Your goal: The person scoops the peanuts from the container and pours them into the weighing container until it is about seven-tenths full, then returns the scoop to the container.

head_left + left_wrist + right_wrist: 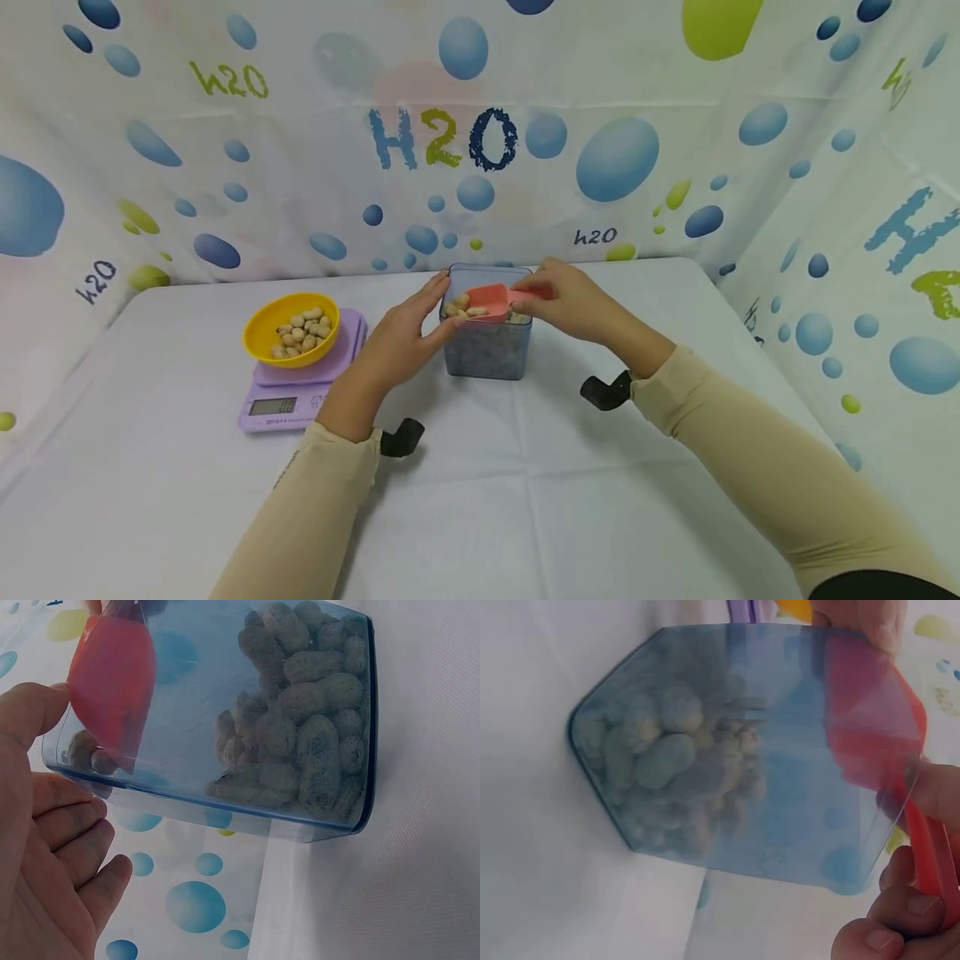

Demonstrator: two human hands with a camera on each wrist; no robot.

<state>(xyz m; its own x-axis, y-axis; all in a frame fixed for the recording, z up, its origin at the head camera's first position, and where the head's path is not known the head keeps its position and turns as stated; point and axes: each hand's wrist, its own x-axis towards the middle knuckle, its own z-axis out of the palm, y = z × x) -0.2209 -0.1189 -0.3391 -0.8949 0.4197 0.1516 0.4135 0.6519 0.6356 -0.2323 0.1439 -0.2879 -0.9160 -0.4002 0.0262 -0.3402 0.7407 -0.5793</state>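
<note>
A coral-red scoop (491, 302) with several peanuts in its bowl lies level within the mouth of a clear blue plastic container (487, 354). My right hand (573, 304) grips the scoop by its handle (934, 862), thumb on one side and curled fingers on the other. At the container's left side, my left hand (397, 342) rests with fairly straight fingers along the wall and its thumb (34, 709) at the near rim, close to the scoop. More unshelled peanuts (315, 735) fill the container's lower part, seen through its walls.
To the left stands a purple kitchen scale (348, 337) with a small display (272, 406). A yellow bowl (257, 340) of peanuts (303, 332) sits on it. White cloth (465, 517) covers the table, and a printed curtain (300, 150) hangs behind.
</note>
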